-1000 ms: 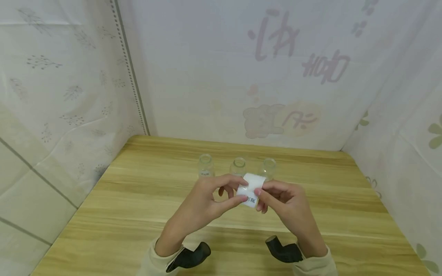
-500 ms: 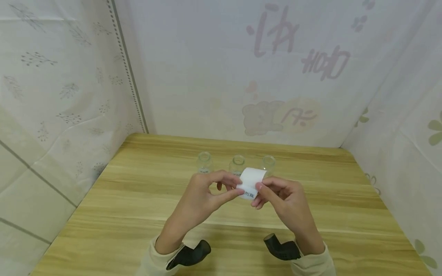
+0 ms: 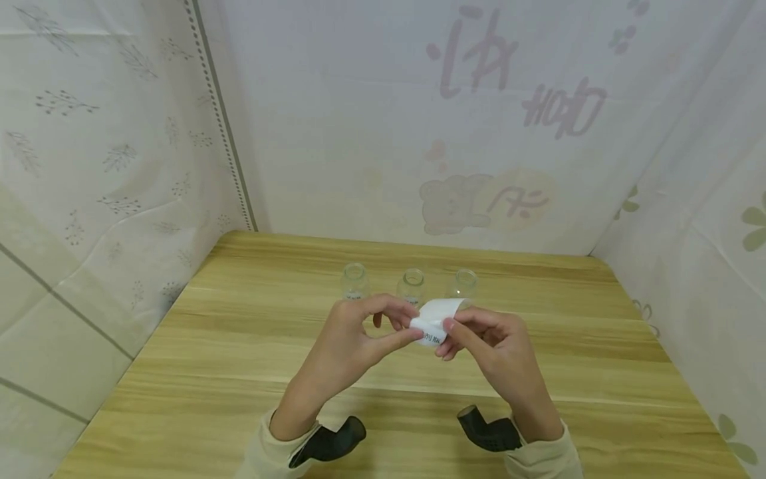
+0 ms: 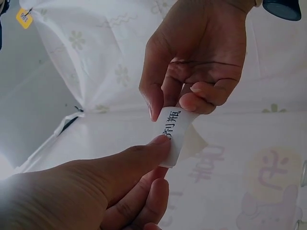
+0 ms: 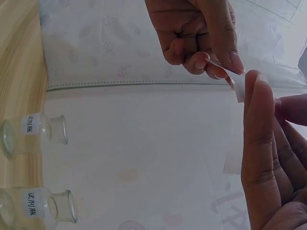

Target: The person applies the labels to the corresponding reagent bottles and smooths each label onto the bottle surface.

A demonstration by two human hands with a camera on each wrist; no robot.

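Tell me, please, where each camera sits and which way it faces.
Head: on the head, facing forward and down at the table and bottles; sleeves, left hand and right hand show.
Left wrist: on that wrist, facing the label; both hands show.
Right wrist: on that wrist, facing the label edge-on and two bottles; both hands show.
Shared by the wrist views: label and both hands.

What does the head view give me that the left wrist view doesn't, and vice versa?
Only the head view: the wooden tabletop and left sleeve.
Only the left wrist view: a yellow tag, its print too small to read.
Both: the left hand and right hand pinching the white label, and the patterned cloth behind.
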